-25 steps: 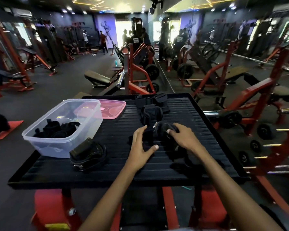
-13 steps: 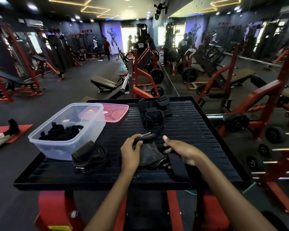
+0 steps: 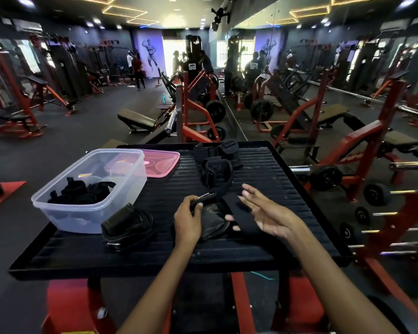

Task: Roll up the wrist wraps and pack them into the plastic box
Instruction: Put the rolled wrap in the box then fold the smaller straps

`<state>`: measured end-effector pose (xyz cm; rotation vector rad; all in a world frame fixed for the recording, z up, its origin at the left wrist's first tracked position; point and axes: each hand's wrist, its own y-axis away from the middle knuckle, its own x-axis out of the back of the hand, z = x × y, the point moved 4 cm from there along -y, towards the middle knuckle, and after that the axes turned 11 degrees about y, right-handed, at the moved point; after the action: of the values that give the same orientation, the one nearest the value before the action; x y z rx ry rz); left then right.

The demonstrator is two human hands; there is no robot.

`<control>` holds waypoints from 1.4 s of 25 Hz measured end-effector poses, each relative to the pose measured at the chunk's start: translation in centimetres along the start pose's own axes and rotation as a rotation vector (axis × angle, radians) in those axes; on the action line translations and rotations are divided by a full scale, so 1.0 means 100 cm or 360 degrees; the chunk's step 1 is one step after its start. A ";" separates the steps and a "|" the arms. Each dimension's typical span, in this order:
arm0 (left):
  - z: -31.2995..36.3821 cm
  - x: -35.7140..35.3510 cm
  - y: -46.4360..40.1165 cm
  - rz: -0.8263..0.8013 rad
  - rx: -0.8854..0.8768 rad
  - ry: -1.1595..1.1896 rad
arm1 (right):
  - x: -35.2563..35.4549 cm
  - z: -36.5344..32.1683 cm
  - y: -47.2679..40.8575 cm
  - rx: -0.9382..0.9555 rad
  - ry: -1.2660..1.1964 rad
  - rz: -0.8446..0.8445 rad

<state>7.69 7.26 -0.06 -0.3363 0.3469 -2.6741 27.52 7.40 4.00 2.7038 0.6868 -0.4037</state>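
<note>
Left hand (image 3: 187, 221) grip pinching wrist wrap (image 3: 211, 219) buckle end, anchoring it; right hand (image 3: 263, 213) open under strap, ready for rolling.

clear plastic box (image 3: 58, 213), matt cloth wraps (image 3: 217, 169), ribbed blk tray (image 3: 275, 189)

Head view: from the person's head, facing forward and down, close over the black platform (image 3: 263, 169).
Shared: single view only.
</note>
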 end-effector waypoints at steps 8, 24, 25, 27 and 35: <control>0.009 -0.001 -0.002 0.0005 -0.0019 0.0141 | -0.016 -0.025 -0.016 0.0143 -0.0163 0.0151; -0.003 0.006 -0.021 -0.0052 -0.0151 0.0311 | -0.031 -0.046 -0.048 0.0385 0.1366 0.0939; -0.004 0.006 -0.021 -0.0048 -0.0144 0.0320 | -0.029 -0.045 -0.051 0.0352 0.1272 0.0876; -0.005 0.006 -0.021 -0.0032 -0.0153 0.0342 | -0.031 -0.047 -0.050 0.0369 0.1126 0.0824; 0.000 0.004 -0.018 -0.0052 -0.0183 0.0425 | -0.036 -0.037 -0.050 0.0275 0.1060 0.0696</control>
<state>6.63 8.67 0.50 -0.0161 0.5818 -2.7404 22.67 11.43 7.41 3.0387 0.1848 0.5919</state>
